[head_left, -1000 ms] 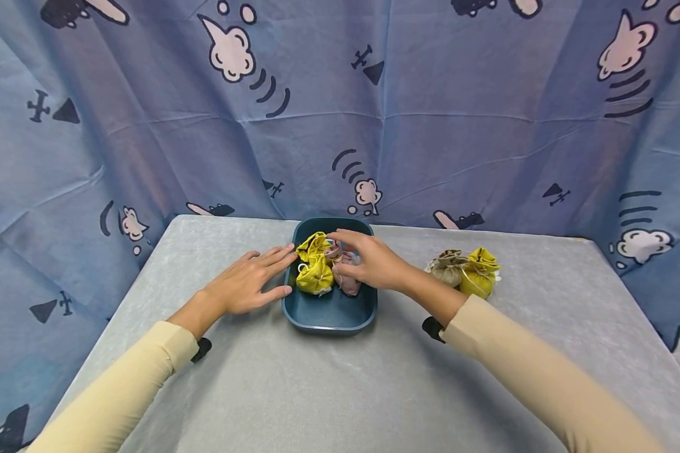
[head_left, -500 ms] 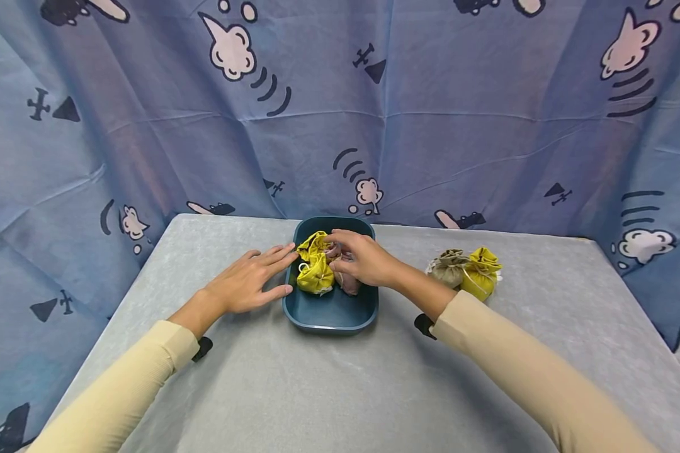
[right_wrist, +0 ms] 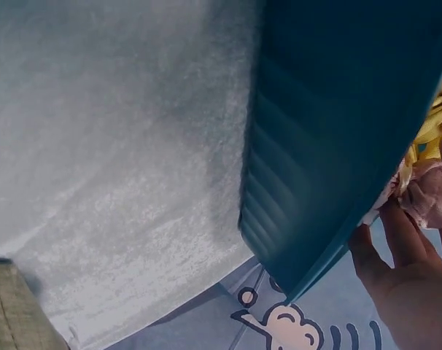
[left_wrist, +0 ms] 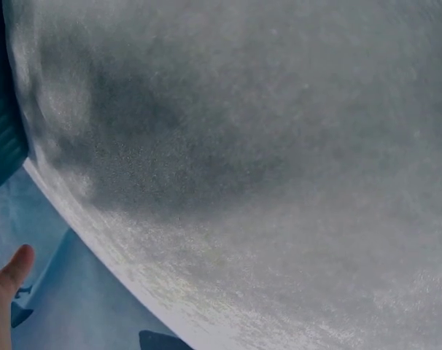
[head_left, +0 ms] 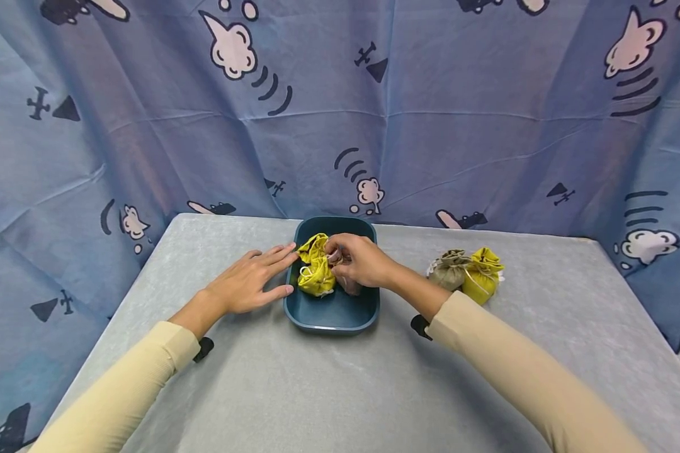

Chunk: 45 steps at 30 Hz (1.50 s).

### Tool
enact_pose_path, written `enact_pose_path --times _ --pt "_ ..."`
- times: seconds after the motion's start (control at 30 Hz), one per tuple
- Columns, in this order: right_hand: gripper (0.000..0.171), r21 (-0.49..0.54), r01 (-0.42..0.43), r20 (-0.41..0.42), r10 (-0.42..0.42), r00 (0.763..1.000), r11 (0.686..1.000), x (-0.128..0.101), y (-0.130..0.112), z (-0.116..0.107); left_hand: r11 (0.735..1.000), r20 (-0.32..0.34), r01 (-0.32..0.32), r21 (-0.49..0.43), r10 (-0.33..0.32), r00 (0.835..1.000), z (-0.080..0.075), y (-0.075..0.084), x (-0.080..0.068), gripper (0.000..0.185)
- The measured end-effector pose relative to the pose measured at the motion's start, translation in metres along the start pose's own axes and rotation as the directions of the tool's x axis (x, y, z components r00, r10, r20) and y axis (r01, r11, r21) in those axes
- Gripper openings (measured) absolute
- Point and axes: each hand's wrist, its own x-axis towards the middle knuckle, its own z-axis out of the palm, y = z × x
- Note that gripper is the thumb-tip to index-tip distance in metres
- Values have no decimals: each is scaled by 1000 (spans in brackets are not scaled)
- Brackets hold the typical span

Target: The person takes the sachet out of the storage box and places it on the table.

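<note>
A blue plastic tub (head_left: 334, 313) holds a yellow drawstring pouch (head_left: 316, 280) on its left and a pink drawstring pouch (head_left: 349, 287) beside it. My right hand (head_left: 364, 259) reaches over the tub and pinches the gathered neck of the pink pouch between thumb and fingers, covering part of it. In the right wrist view, the fingers surround the pink cloth (right_wrist: 429, 195) behind the tub's wall (right_wrist: 308, 146). With fingers extended, my left hand (head_left: 249, 282) rests at the tub's left rim. Only its thumb and a fingertip enter the left wrist view.
On the table (head_left: 249, 390), right of the tub, a grey-green pouch (head_left: 447, 270) and another yellow pouch (head_left: 480, 278) stand side by side, near my right forearm. A blue patterned curtain (head_left: 294, 113) hangs behind the table's back edge.
My right hand has shifted slightly left and its fingers have closed on the pink pouch's neck. The left hand stays at the tub's rim.
</note>
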Motion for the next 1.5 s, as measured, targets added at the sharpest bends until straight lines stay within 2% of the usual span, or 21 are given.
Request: enact_pose_path --times 0.13,0.37,0.53,0.93,1.2,1.5 --pt "29 -5 -37 5 37 999 999 -1 0 0 1000 3 1 4 -1 1000 -1 1 0 73" --pt "25 -7 -24 -16 23 1000 1000 -3 1 -1 1000 7 8 4 -8 1000 -1 2 0 74" --pt "29 22 -61 0 61 998 998 -7 2 -3 1000 23 15 1 -15 1000 0 2 0 74" --pt "38 94 -41 25 39 999 995 -14 -1 -10 1000 8 3 -12 -3 1000 0 2 -2 74" --pt "35 87 -48 -38 52 998 995 -20 0 -18 1000 -2 -1 -13 1 1000 1 2 -2 74" --pt "32 71 -9 -81 15 997 997 -27 -5 -33 1000 3 8 -10 -8 1000 0 2 -1 73"
